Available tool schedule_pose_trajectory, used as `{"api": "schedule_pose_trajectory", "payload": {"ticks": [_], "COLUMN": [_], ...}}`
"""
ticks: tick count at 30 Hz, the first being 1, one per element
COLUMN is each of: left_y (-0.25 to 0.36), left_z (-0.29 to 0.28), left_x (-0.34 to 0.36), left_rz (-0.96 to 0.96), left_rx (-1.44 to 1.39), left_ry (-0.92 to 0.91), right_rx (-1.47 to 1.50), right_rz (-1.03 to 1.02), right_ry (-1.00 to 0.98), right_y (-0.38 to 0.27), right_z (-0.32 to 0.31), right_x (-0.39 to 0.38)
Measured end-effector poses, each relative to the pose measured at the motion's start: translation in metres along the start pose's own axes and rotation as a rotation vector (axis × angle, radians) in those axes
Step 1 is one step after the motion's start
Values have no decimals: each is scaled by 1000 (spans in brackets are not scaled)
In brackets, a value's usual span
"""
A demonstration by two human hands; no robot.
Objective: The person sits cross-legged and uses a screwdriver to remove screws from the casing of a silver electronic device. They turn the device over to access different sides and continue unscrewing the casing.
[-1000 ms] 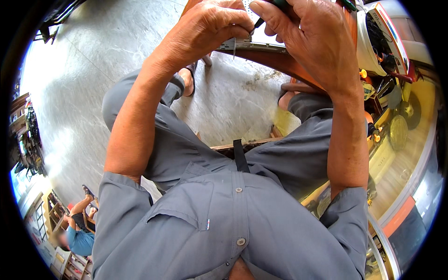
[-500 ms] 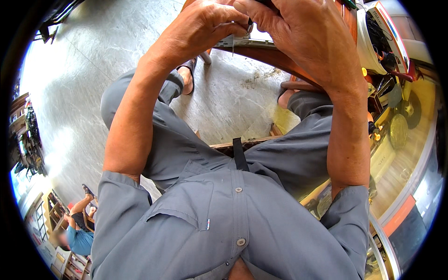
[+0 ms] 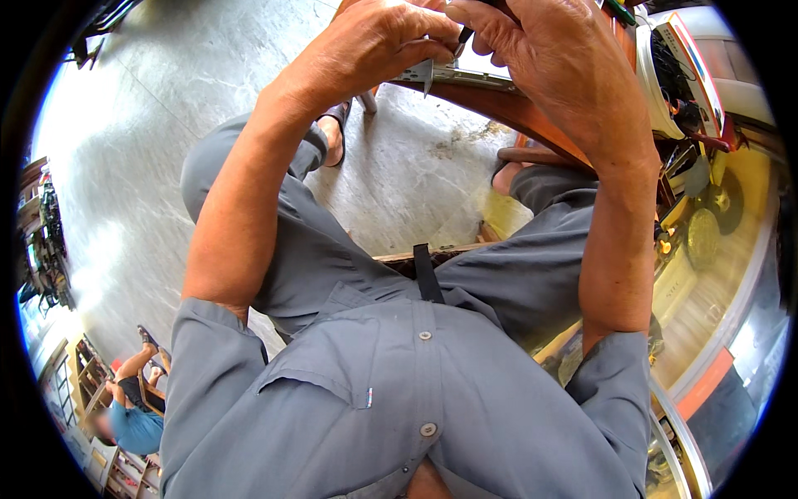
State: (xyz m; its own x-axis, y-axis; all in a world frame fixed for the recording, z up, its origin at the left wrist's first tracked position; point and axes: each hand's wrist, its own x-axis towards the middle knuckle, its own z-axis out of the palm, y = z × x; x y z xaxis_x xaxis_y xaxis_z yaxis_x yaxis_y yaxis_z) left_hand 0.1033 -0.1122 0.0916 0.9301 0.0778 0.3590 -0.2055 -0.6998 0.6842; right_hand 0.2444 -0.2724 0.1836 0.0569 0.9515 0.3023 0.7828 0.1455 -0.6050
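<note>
Both my hands meet at the top edge, over a reddish-brown wooden table. My left hand (image 3: 378,46) is closed, thumb and fingertips pinched at one end of a slim black piece (image 3: 465,35). Close against its other side is my right hand (image 3: 557,75), thumb and fingers bent together round something mostly hidden. The frame edge cuts off what lies above them. Under the left fingertips a thin grey pointed piece (image 3: 427,78) hangs down by a metal strip with holes (image 3: 478,80) along the table edge.
At the right stand a white bucket (image 3: 655,83) with dark cables in it, an upright box (image 3: 692,71) and a glass case (image 3: 723,274) holding round golden discs. A grey tiled floor (image 3: 150,158) spreads left. Far lower left, a person in blue (image 3: 135,426) sits.
Both hands have shifted slightly right, still close together. More of the black piece shows between the fingertips. The grey pointed piece has moved right too.
</note>
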Motion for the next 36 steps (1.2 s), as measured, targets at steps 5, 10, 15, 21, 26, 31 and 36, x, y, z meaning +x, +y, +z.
{"api": "schedule_pose_trajectory", "payload": {"ticks": [5, 10, 15, 21, 26, 31, 36], "left_y": [-3, 5, 0, 5, -5, -4, 3], "left_z": [3, 2, 2, 3, 6, 6, 2], "left_x": [1, 3, 0, 2, 1, 4, 3], "left_rz": [35, 13, 28, 30, 55, 93, 10], "left_rx": [2, 64, 101, 80, 50, 108, 82], "left_ry": [-3, -1, 4, 17, 32, 45, -17], "right_rx": [-34, -49, -105, -193, -187, -191, -147], "right_rz": [78, 57, 17, 13, -13, 12, 63], "right_ry": [-27, -17, -28, -23, -38, -41, -38], "right_y": [6, 7, -6, 8, -6, 4, -6], "right_z": [6, 7, 1, 7, 1, 5, 3], "right_x": [3, 2, 2, 0, 1, 4, 2]}}
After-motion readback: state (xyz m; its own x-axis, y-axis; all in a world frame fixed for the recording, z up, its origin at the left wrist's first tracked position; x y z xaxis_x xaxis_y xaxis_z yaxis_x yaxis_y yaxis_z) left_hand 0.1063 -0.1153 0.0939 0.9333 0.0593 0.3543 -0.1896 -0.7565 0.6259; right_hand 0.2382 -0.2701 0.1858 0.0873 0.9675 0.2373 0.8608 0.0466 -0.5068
